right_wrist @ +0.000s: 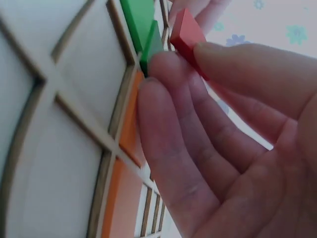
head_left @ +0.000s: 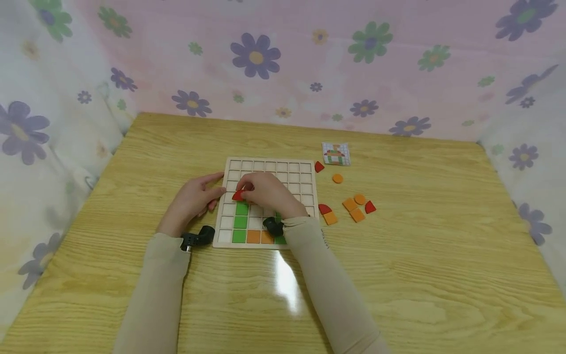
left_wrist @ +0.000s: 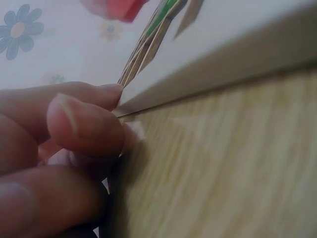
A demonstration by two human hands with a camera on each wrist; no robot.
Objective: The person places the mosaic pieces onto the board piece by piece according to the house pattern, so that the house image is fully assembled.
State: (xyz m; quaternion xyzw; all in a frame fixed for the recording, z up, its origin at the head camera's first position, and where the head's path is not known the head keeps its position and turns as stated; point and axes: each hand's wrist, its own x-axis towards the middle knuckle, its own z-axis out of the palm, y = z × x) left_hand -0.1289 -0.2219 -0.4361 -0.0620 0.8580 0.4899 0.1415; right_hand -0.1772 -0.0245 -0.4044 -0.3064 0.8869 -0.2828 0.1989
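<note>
The right hand [head_left: 267, 192] is pinching one red quarter-circle piece [head_left: 237, 196] just beyond the topmost green square tile [head_left: 241, 209]; the left hand [head_left: 191, 200], fingers [left_wrist: 84, 93] loose, is touching the pale wooden grid board [head_left: 225, 222].

The board [head_left: 255, 222] is partly hidden by the right grip [head_left: 267, 189]; in the left wrist view, the blurred red piece [left_wrist: 124, 9] is cropped.

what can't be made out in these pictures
Head view: some cells of the board, hidden by the right hand and wrist.
Head view: fine details of the picture card, too small.
Left wrist view: the red shape, blurred, cut off by the top edge.
Right wrist view: part of the red piece, behind the thumb.
</note>
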